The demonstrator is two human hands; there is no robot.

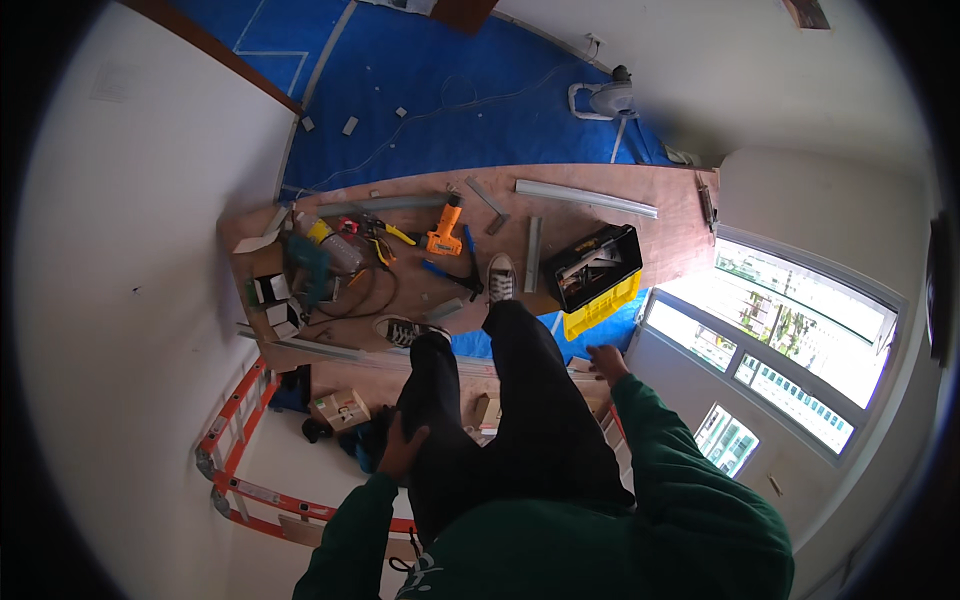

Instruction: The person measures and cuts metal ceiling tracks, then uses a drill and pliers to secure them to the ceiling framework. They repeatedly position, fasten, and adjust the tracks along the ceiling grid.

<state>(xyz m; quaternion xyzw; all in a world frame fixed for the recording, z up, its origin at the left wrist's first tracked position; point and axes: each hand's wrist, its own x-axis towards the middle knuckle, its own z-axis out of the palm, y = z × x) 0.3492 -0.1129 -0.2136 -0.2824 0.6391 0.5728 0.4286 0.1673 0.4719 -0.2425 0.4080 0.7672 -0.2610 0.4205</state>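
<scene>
My left hand (403, 450) lies against my dark trouser leg (440, 420), its fingers stretched out and holding nothing. Off to the right, my right hand (607, 362) hangs in the air near a yellow crate (603, 303), fingers apart and nothing seen in them. Beyond my feet, an orange cordless drill (443, 232) rests on a plywood board (420, 290). Blue-handled pliers (458, 270) lie near my shoe (502, 280), and yellow-handled snips (393, 232) are left of the drill. A black crate (628, 250) of tools sits beside the yellow one.
Metal channels (587, 197) are scattered over the board. At its left are a plastic bottle (340, 248), a teal power tool (310, 265) and open cartons (265, 260). An orange ladder (235, 420) stands lower left. A fan (612, 98) is on blue floor sheeting (420, 90); windows (800, 300) are right.
</scene>
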